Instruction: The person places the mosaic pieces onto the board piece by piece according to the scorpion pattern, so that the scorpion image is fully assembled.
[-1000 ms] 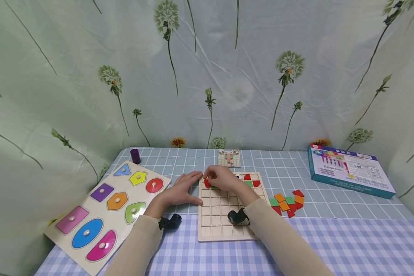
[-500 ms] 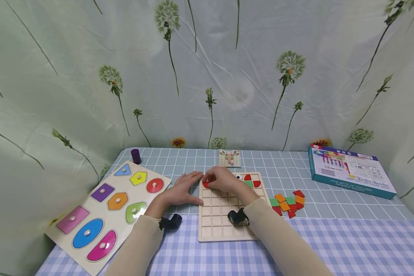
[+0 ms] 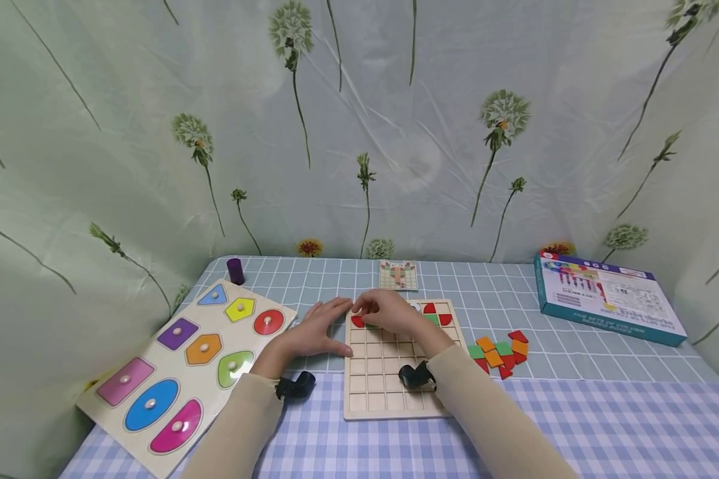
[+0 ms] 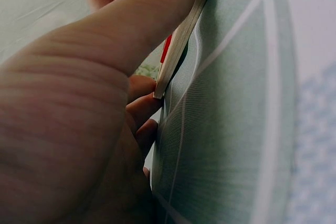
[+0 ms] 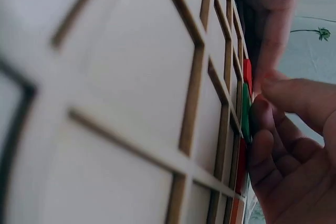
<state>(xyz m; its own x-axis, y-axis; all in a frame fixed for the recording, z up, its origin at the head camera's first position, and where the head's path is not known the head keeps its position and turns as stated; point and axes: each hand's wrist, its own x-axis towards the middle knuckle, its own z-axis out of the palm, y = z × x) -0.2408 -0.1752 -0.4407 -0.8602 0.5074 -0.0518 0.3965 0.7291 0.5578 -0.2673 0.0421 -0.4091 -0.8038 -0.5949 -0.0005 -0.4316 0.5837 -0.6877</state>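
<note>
Head view: two grips, one grid board (image 3: 365,384).
My right grip (image 3: 389,313) curls over its far-left corner, whether pinching I cannot tell; left grip (image 3: 317,332) spread against its left edge. A dragging lift could unseat the nearby red piece (image 3: 357,322). Gridded-and-checked tabletop (image 3: 605,416); dandelion-print curtain (image 3: 431,199) beyond.

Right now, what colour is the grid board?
The grid board is beige, clearest in the head view.

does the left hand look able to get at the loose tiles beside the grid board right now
Probably not directly: the left hand is at the opposite edge of the grid board, and the right sleeve crosses between it and the loose tiles.
</note>
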